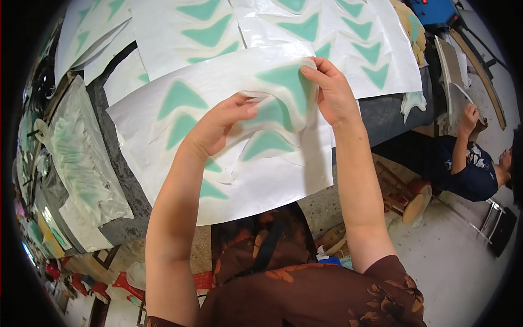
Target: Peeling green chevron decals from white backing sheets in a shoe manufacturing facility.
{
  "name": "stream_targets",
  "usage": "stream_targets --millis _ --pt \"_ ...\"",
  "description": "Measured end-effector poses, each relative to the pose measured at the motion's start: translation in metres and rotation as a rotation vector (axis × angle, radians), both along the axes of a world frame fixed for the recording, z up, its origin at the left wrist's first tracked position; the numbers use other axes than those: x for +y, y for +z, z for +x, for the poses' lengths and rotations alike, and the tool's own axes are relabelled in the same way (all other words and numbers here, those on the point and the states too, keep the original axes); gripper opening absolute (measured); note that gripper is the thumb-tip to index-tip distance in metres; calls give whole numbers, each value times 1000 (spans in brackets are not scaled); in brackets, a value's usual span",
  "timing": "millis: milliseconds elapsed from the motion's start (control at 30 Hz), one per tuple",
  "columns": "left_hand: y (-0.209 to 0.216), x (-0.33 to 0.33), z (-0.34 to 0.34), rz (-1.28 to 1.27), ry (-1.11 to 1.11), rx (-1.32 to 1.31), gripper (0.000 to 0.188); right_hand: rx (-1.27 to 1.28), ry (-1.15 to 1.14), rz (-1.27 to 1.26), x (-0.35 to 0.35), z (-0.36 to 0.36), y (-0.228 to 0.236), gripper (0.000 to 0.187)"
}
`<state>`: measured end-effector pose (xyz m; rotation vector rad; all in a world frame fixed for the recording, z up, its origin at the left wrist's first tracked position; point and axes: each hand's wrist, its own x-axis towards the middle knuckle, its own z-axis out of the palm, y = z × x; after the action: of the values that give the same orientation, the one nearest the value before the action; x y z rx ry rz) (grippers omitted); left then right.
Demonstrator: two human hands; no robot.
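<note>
A white sheet (272, 188) lies in front of me, bearing several curved green pieces with pale, translucent borders. My right hand (336, 92) is closed, thumb and fingers pinching the upper right corner of a green film piece (283, 79) that bends upward off the sheet. My left hand (220, 122) is closed too, its thumb and forefinger gripping the left edge of this film, near a second green shape (269, 114). Below the hands another green piece (267, 143) rests on the sheet. More green pieces (181, 100) sit left of my left hand, and my forearm partly covers some.
More white sheets (199, 38) with green pieces spread over the far side of the dark table (381, 121). A bunched plastic bundle (81, 152) lies at the left. Another person (474, 166) works at the right, near a wooden stool (415, 207) and a blue machine (434, 12).
</note>
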<state>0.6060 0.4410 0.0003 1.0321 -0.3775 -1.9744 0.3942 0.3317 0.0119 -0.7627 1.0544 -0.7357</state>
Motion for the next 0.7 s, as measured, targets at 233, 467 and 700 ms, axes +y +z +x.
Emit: stream_targets --millis 233,467,700 --pt "-11 -8 -16 -4 -149 -281 52 78 72 -50 2 1 -4 24" --pt "1 -18 -23 -33 -200 -558 30 141 30 -110 -4 -14 -20 23" --pt "-7 -13 -11 80 -221 -580 22 -373 -426 25 -9 -60 1 24"
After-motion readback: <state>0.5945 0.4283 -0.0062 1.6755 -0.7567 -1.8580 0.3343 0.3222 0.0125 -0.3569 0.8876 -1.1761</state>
